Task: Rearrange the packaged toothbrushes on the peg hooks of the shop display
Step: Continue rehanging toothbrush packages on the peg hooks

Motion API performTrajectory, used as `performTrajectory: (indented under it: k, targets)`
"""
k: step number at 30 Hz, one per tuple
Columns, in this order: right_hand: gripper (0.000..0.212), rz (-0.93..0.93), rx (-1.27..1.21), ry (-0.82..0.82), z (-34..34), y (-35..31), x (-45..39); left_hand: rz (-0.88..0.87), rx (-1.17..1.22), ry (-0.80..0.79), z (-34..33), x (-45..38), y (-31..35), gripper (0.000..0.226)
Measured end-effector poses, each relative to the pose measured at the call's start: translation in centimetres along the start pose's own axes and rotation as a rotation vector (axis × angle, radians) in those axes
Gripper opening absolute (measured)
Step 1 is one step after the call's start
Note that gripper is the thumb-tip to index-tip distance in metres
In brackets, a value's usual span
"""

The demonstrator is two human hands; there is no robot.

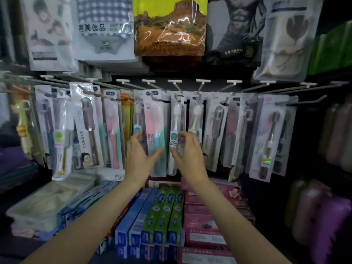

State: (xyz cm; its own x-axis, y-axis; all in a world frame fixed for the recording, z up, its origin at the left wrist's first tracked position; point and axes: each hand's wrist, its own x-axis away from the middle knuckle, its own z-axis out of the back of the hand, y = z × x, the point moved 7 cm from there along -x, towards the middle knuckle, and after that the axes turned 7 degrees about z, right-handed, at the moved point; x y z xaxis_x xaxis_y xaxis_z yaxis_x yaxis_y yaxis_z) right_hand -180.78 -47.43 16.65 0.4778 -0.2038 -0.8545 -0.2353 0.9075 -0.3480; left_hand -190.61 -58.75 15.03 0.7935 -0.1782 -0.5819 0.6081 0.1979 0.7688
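Note:
A row of packaged toothbrushes hangs from grey peg hooks (202, 86) across the display. In the middle hang a pink and teal pack (154, 119) and a narrow clear pack with a white brush (178, 115). My right hand (187, 155) pinches the lower part of the white-brush pack between thumb and fingers. My left hand (141, 157) is spread with fingers relaxed in front of the pink and teal pack, thumb out to the right, gripping nothing. A brown-brush pack (270, 138) hangs further right.
Toothpaste boxes lie below the hooks: blue (131, 225), green (167, 212) and pink (207, 223). Bagged towels (169, 27) hang above the hooks. A clear plastic bin (47, 202) sits at lower left, purple rolls (323, 221) at lower right.

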Motion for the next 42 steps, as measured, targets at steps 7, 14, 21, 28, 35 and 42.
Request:
performTrajectory:
  k: [7,14,21,28,35,42]
  targets:
    - [0.04,-0.058,0.045,0.084,-1.3,-0.2,-0.1,0.256,0.146,-0.108,-0.9,-1.5,-1.3,0.049]
    - [0.038,0.025,0.104,-0.133,-3.2,-0.9,0.1,0.093,-0.139,-0.045,4.1,-3.4,-1.2,0.04]
    - [0.053,-0.48,-0.319,-0.143,-8.0,1.6,0.3,-0.006,-0.222,-0.132,5.7,-4.1,-1.3,0.04]
    - [0.016,-0.538,-0.562,-0.135,-11.1,0.0,1.5,0.038,0.002,-0.296,5.4,-3.9,-2.4,0.038]
    - [0.015,-0.549,-0.621,-0.161,-10.7,-0.3,2.2,0.077,-0.013,-0.385,4.7,-3.5,-2.8,0.039]
    - [0.019,-0.526,-0.665,-0.192,-9.9,-0.5,2.8,0.132,-0.011,-0.345,4.2,-2.2,-2.3,0.026]
